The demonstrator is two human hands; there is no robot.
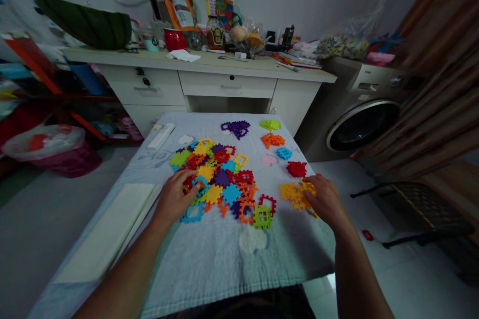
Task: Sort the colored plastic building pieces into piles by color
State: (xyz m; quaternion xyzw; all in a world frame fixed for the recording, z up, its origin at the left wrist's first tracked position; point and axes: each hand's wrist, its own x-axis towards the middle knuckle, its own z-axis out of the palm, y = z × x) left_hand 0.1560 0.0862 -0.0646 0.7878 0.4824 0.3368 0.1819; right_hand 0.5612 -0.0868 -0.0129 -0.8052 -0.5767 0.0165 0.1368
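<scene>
A mixed heap of colourful plastic interlocking tiles [224, 179] lies in the middle of a cloth-covered table [209, 259]. My left hand [177, 197] rests on the heap's left edge, fingers curled on some pieces there. My right hand [324, 199] lies on a separate pile of yellow tiles [295, 194] at the right edge of the table, fingers bent over them. Sorted small groups sit farther back: purple tiles [236, 128], green tiles [270, 124], orange tiles [272, 139], a blue tile [284, 153], red tiles [297, 169] and a pink piece [268, 160].
A white flat board [112, 229] lies along the table's left side, a white box [160, 135] at the back left. Behind stands a cluttered white desk [209, 77], a washing machine [359, 119] to the right, a dark chair [419, 209] and a pink bin [52, 149].
</scene>
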